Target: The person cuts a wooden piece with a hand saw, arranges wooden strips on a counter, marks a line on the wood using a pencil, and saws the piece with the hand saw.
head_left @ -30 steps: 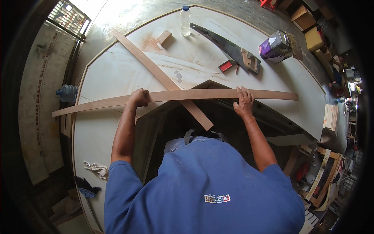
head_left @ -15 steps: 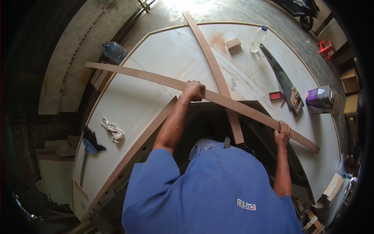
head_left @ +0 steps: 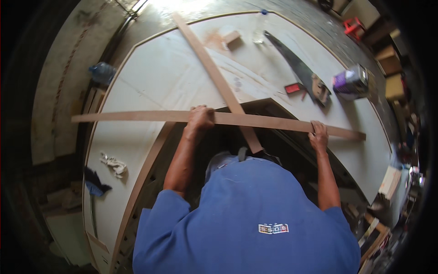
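Note:
My left hand (head_left: 200, 118) grips a long, flat wooden strip (head_left: 255, 120) lying across the white panel (head_left: 132, 86). My right hand (head_left: 318, 132) holds the same strip further right, fingers curled over its edge. A second strip (head_left: 202, 55) lies crosswise under it, one end over the panel's dark angular opening. A handsaw (head_left: 289, 61) rests at the upper right beside a small red-faced object (head_left: 293, 88) and a purple-and-silver can (head_left: 349, 83). A short wood block (head_left: 231, 37) and a clear bottle (head_left: 260, 29) sit at the far side.
A crumpled cloth (head_left: 114, 165) and dark brush-like object (head_left: 95, 182) lie on the left of the panel. A large water bottle (head_left: 102, 72) stands beyond the left edge, near a long board (head_left: 61, 91). A red stool (head_left: 352, 28) and stacked wood (head_left: 390, 181) are at right.
My view has swung about, shifting the scene in the picture. Both hands sit further right along the held strip than a second ago, still gripping it.

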`<control>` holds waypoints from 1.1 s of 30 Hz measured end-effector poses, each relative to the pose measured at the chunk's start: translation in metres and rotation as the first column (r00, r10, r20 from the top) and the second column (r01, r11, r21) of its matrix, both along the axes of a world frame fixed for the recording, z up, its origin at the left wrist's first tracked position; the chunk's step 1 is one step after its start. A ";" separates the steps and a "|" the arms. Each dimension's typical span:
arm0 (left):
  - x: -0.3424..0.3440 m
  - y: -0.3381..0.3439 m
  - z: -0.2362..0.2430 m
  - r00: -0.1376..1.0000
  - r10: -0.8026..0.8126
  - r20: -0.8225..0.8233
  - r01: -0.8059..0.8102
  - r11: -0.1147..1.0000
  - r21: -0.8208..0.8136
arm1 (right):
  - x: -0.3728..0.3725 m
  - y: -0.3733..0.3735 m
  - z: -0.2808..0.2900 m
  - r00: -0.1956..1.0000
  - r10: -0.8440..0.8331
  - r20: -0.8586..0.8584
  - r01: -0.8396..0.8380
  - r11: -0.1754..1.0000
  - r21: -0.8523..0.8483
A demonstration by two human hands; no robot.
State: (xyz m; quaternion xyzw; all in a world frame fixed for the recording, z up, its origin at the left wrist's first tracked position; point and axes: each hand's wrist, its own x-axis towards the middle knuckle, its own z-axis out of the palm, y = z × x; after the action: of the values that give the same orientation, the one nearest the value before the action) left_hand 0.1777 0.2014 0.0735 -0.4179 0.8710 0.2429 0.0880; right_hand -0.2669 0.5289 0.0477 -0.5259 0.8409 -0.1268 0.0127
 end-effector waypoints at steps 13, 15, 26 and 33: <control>-0.001 0.020 -0.003 0.996 0.069 0.050 -0.069 0.998 0.002 | -0.002 -0.002 0.001 1.000 -0.023 -0.012 0.023 1.000 0.000; 0.008 0.023 -0.008 0.995 0.080 0.052 -0.081 0.997 0.001 | 0.002 -0.003 0.000 1.000 -0.010 -0.011 0.010 1.000 -0.003; 0.011 0.017 -0.018 0.983 0.160 0.084 -0.164 0.986 0.035 | -0.012 -0.037 -0.010 0.997 0.039 -0.064 -0.044 0.996 -0.082; 0.014 0.019 -0.022 0.994 0.110 0.018 -0.108 0.992 -0.061 | -0.013 -0.041 -0.019 0.997 0.044 -0.062 -0.051 0.991 -0.120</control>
State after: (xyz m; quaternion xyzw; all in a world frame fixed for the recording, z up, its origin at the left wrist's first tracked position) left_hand 0.1921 0.2203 0.0516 -0.4698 0.8528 0.2167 0.0713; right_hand -0.2803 0.4877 0.0290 -0.5491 0.8189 -0.1620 -0.0413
